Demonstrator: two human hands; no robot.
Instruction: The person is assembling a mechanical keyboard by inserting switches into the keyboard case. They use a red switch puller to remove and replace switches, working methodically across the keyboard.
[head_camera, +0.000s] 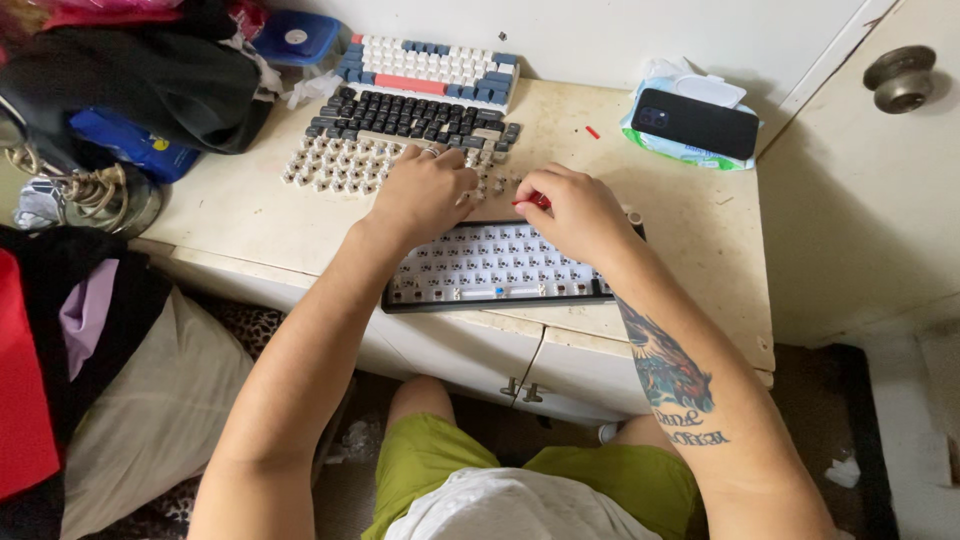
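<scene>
Pinching a small red tool, the right hand curls shut over the upper edge of the keyboard at mid-frame. The left hand rests beside it, fingers bent down among loose switches; whether it grips one I cannot tell. The keyboard looks fully stripped of caps, its switches mostly still seated. Black keycaps and white-blue keycaps lie above, a phone at upper right.
</scene>
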